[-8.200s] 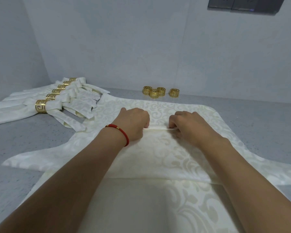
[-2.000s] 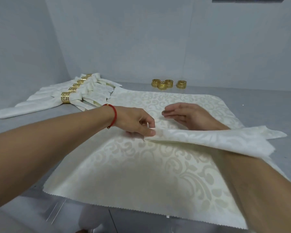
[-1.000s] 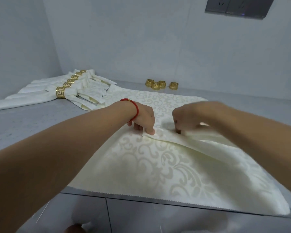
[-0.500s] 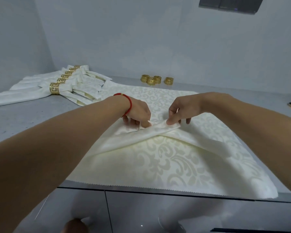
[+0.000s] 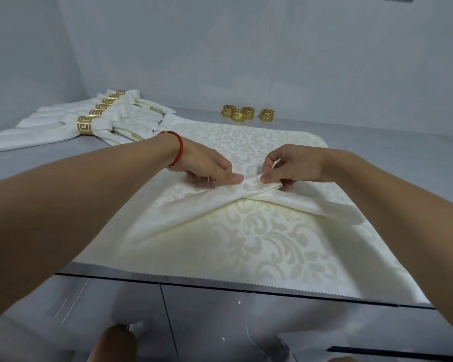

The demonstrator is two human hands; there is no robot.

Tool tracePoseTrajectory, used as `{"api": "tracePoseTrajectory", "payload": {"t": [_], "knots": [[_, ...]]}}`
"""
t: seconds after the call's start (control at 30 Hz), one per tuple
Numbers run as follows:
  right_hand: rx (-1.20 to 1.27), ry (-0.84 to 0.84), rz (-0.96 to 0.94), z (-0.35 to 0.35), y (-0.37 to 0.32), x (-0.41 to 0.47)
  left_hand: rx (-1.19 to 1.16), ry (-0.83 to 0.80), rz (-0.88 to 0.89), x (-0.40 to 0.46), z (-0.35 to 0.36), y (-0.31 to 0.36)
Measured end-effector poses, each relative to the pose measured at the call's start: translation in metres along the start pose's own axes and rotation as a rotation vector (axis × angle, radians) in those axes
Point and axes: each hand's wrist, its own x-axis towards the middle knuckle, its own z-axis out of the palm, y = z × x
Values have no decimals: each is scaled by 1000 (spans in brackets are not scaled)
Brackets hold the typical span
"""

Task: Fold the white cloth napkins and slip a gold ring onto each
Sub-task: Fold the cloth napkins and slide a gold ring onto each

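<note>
Your left hand (image 5: 207, 167) and right hand (image 5: 290, 165) each pinch a gathered fold of one white napkin (image 5: 246, 231), spread flat on the grey counter (image 5: 403, 142). Four loose gold rings (image 5: 243, 114) sit by the back wall. At far left lies a row of finished napkins (image 5: 63, 121); I count six ringed.
</note>
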Motion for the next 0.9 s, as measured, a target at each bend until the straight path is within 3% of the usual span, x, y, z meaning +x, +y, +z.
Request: {"api": "tracePoseTrajectory", "payload": {"t": [0.07,0.13,0.23,0.33,0.5,0.67,0.9], "knots": [[-40,-11,10,1,-2,-1,58,28,-32,3,2,3],[-252,64,-58,4,-6,-2,59,37,-45,7,2,5],[-428,340,-346,19,-8,-11,51,35,-77,10,1,7],[-552,359,-525,36,2,-17,66,36,-108,10,0,12],[-582,333,-514,40,17,-4,260,116,-153,5,5,22],[-480,339,-464,34,6,1,462,601,289,7,28,22],[-359,324,-417,26,6,13,405,735,321,15,39,12]]}}
